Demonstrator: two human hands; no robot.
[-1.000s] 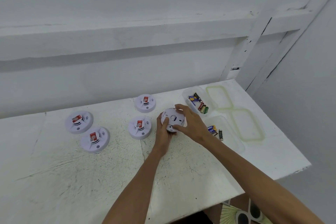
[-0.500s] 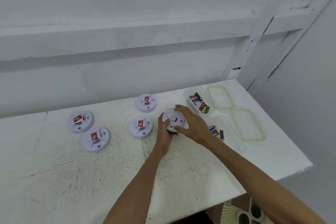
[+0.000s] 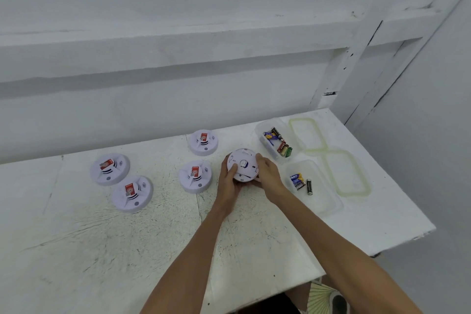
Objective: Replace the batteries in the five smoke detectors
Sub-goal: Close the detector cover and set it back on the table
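A round white smoke detector (image 3: 243, 163) is held back side up between both hands above the table. My left hand (image 3: 229, 181) grips its left edge with the thumb on the back. My right hand (image 3: 269, 177) grips its right edge. Several other white detectors with red labels lie face up on the table: one (image 3: 203, 142) at the back, one (image 3: 195, 179) beside my left hand, and two (image 3: 109, 169) (image 3: 132, 193) further left. Batteries (image 3: 279, 142) fill a clear tub at the back right; a few batteries (image 3: 300, 181) lie in a nearer tub.
The white table (image 3: 102, 250) stands against a white wall. Two clear lids (image 3: 307, 137) (image 3: 346, 173) lie at the right, near the table's right edge. The nearer tub (image 3: 318, 201) is clear plastic.
The detector has been turned a little in my hands. My right hand has slid from over its top to its right edge, uncovering the back.
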